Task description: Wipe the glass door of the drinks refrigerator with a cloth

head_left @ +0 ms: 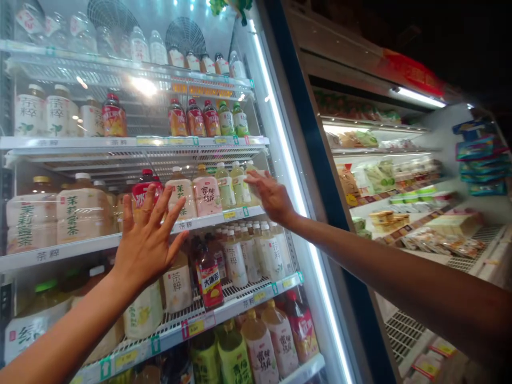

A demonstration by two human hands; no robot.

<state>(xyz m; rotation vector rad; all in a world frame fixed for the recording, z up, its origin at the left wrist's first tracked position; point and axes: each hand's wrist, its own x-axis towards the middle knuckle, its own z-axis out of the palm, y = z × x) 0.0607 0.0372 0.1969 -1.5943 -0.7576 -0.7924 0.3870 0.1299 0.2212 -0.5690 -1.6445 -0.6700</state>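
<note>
My left hand (146,242) is raised in front of the drinks fridge, its fingers spread and nothing in it. Behind its fingertips stands a red-capped bottle with a red label (147,186). Farther right, my right hand (272,196) is held up with fingers stretched toward the left, also empty. It is nearest the pale green bottles (240,184) at the end of the same shelf and covers part of the last one. Whether either hand touches anything, I cannot tell. Between the hands are a pink-labelled bottle (207,192) and a dark bottle with a red label (209,274) one shelf lower.
Several white wire shelves (236,213) hold rows of bottled drinks. Bright reflections lie across the fridge front. A lit strip (288,149) and a dark blue frame (316,160) edge it on the right. Beyond is an open chiller (384,200) with packaged food.
</note>
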